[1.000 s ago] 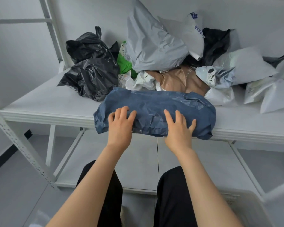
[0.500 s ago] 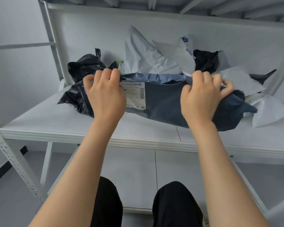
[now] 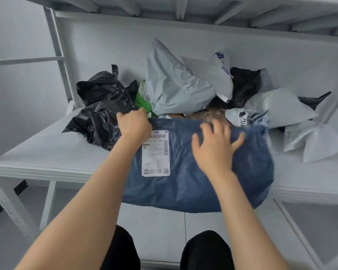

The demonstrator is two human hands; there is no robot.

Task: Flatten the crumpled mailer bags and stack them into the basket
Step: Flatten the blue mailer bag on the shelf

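Overlapping blue mailer [image 3: 183, 188], right hand [image 3: 215, 147] looks blurred.

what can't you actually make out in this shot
Head view only:
Basket: outside the frame.
Label on the blue mailer bag: print too small to read.
Right hand: motion-blurred; contact with the bag unclear.
Left hand: fingertips hidden, curled over the bag's top corner.
Brown mailer: mostly hidden behind the blue bag.

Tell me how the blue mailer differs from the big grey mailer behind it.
The blue mailer lies spread nearly flat, overhanging the shelf edge; the grey mailer stands puffed and peaked. The blue mailer shows a white shipping label; the grey mailer's visible face is plain. Both are crinkled plastic.
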